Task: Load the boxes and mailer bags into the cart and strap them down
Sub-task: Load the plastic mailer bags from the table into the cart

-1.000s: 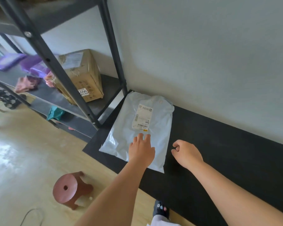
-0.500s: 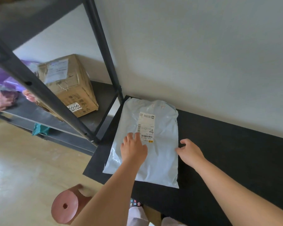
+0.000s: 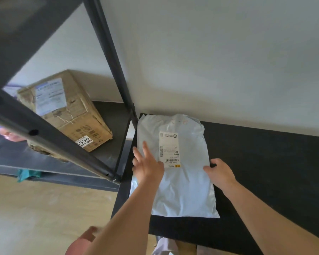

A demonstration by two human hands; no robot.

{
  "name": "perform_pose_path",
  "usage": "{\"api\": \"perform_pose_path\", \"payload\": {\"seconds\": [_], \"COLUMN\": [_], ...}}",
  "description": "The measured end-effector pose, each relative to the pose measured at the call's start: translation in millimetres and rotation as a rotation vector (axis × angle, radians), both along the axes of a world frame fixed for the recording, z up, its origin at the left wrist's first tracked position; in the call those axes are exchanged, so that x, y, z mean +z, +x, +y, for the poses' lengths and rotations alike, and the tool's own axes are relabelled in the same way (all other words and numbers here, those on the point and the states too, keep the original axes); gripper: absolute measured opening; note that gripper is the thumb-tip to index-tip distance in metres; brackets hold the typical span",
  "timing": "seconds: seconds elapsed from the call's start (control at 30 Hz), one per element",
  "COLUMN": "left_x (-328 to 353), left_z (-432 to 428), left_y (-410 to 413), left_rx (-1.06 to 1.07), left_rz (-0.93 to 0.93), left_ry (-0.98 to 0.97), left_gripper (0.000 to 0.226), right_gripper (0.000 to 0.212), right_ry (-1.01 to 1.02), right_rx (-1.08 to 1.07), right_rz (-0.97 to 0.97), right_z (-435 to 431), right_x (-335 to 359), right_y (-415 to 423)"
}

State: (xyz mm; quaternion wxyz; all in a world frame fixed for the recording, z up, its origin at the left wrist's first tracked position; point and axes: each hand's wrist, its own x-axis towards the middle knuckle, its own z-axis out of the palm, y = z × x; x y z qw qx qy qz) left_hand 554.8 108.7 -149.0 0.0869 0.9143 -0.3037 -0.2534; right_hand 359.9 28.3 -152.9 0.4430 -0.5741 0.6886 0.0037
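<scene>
Pale wall above, wooden floor [image 3: 35, 208] at lower left. A dark metal rack [image 3: 63, 144] crosses the left of the frame, with a cardboard box [image 3: 75, 116] on its shelf. At centre a white mailer bag [image 3: 184, 190] lies flat on a black surface [image 3: 265, 172]. The left hand [image 3: 149, 168] rests on the bag's left part, fingers straight. The right hand [image 3: 221, 173] grips its right edge.

Left hand [image 3: 148, 168] slid leftward on mailer bag [image 3: 182, 190] — right hand [image 3: 221, 173] reached its edge.
</scene>
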Motion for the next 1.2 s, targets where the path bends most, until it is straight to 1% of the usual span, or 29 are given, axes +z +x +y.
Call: {"api": "perform_pose_path", "payload": {"seconds": [0.07,0.1,0.2,0.33,0.4,0.57,0.7,0.83,0.93,1.03,1.2], "left_x": [-0.8,-1.6,-3.4,-1.2,1.0,16.2,30.8,42.0,49.2,54.1,54.8], "left_z": [-3.9,-5.7,-10.6,-19.4,-25.3,-45.9,-55.9,-54.1,-51.0,-45.1,-28.0], "left_y": [6.2,8.7,8.6,-6.7,-18.2,-57.4,-101.0,-147.1,-183.0,-223.0,-293.0], "left_rx": [0.023,0.026,0.004,0.026,-0.008,-0.109,-0.228,-0.322,-0.339,-0.34,-0.401], "left_rz": [-0.021,-0.029,-0.028,0.027,0.036,0.066,0.07,0.114,0.233,0.344,0.341], "left_ry": [-0.012,-0.021,-0.032,-0.121,-0.165,-0.295,-0.373,-0.463,-0.504,-0.497,-0.45], "left_gripper": [0.088,0.086,0.08,0.065,0.06,0.042,0.031,0.03,0.031,0.031,0.034], "right_gripper": [0.022,0.019,0.021,0.024,0.022,0.015,0.016,0.013,0.015,0.016,0.019], "right_ry": [-0.007,-0.013,-0.053,-0.101,-0.103,-0.119,-0.156,-0.147,-0.206,-0.238,-0.248], "right_rx": [0.01,0.012,-0.037,-0.144,-0.208,-0.369,-0.486,-0.589,-0.672,-0.757,-0.807], "right_rz": [0.03,0.044,0.085,0.162,0.179,0.146,0.122,0.116,0.108,0.099,0.067], "right_z": [2.9,4.5,9.6,12.6,14.3,23.2,32.7,45.3,58.9,73.1,101.2], "right_x": [-1.1,-1.8,-1.2,5.4,11.5,24.0,28.0,31.8,35.5,42.8,53.4], "right_y": [1.2,0.7,-6.7,-29.2,-44.1,-87.5,-127.5,-171.6,-206.2,-240.8,-307.3]}}
